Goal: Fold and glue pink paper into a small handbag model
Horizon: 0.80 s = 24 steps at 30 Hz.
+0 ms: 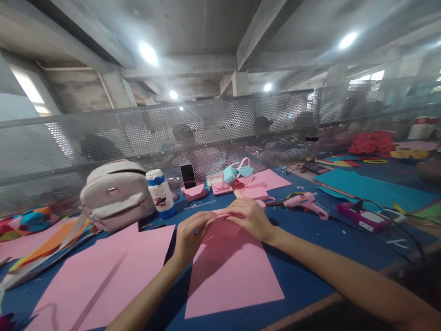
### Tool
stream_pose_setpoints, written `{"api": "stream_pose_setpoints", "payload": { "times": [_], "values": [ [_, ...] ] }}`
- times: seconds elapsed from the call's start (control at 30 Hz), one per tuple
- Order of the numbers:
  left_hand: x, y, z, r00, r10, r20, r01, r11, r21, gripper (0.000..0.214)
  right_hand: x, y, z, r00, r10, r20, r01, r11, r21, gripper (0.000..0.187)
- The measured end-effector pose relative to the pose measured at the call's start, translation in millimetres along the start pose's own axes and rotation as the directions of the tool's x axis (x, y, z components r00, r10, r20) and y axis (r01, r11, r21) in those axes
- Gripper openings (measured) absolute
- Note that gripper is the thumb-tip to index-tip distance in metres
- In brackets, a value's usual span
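Note:
A pink sheet (pixel 234 280) lies on the blue table in front of me, its far end curled up between my hands. My left hand (pixel 193 232) pinches the left part of that raised edge. With fingers bent over the same edge, my right hand (pixel 251 218) grips it from the right. The fingertips nearly meet at the top of the fold. More pink sheets (pixel 93 271) are spread to the left. Just beyond my right hand lies a pink glue gun (pixel 306 202), and small pink folded paper pieces (pixel 253 191) sit behind the hands.
A pale backpack (pixel 115 195), a white and blue bottle (pixel 160 195) and a phone (pixel 188 175) stand along the back. Rightward are a purple power strip (pixel 365 217) with cables and blue sheets (pixel 375 186). A perforated metal screen (pixel 213 122) borders the table, with people behind it.

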<state>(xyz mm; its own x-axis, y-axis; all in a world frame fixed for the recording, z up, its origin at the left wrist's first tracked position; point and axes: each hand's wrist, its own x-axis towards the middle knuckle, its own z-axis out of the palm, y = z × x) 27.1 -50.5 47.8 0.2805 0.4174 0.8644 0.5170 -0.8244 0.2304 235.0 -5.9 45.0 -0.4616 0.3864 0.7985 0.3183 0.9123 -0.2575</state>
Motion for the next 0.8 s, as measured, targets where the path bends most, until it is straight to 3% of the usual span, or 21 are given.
{"api": "stream_pose_setpoints", "payload": {
  "times": [0.17, 0.37, 0.53, 0.8],
  "values": [
    [-3.3, 11.5, 3.9, 1.0, -0.004, -0.005, 0.004, 1.0, -0.01, 0.013, -5.4, -4.8, -0.2, 0.999, 0.029, -0.03, -0.027, 0.997, 0.071, 0.014],
    [-5.8, 20.7, 7.7, 0.999, 0.019, -0.031, -0.019, 1.0, -0.001, 0.01, -11.3, -10.0, 5.6, 0.998, -0.062, -0.004, 0.062, 0.996, 0.064, 0.022],
    [-8.6, 16.4, 6.8, 0.999, 0.041, -0.01, -0.04, 0.999, 0.025, 0.009, -14.7, -4.0, 9.5, 0.984, -0.174, 0.041, 0.174, 0.985, 0.014, 0.029],
    [-15.6, 2.5, 3.1, 0.993, 0.095, 0.076, -0.101, 0.992, 0.075, 0.023, -14.5, 6.2, 16.1, 0.985, -0.157, 0.067, 0.15, 0.983, 0.106, 0.035]
  ]
}}
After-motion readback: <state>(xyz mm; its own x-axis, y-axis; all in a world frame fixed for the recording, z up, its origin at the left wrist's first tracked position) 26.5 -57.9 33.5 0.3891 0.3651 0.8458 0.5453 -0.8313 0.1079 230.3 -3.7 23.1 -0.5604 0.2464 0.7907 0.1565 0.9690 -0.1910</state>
